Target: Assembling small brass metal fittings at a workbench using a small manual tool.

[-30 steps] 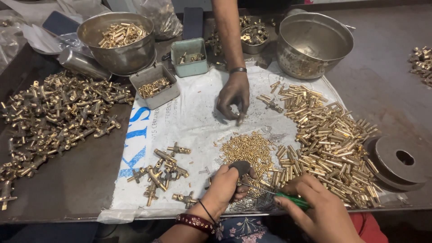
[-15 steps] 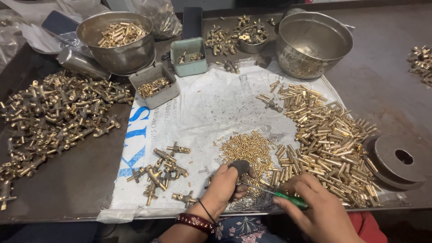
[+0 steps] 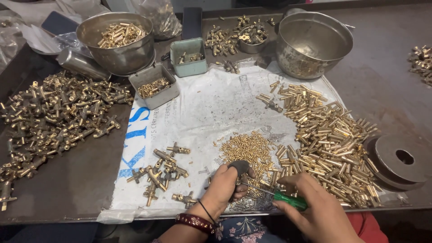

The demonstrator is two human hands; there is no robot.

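While brass fittings fill the steel bowl (image 3: 119,42), the right hand (image 3: 321,211) grips a green screwdriver (image 3: 288,200), the left hand (image 3: 225,186) pinches a fitting (image 3: 239,167); the co-worker's hand has gone.

Two large steel bowls (image 3: 118,42) (image 3: 313,42), one small steel bowl (image 3: 252,40), two small rectangular tins, one grey (image 3: 154,85), one pale green (image 3: 189,57), one green-handled screwdriver (image 3: 288,199), one white printed sack (image 3: 216,108), two stacked grey discs (image 3: 398,162), brass fittings (image 3: 54,112), tubes (image 3: 328,135) and tiny pins (image 3: 247,148) too many to count
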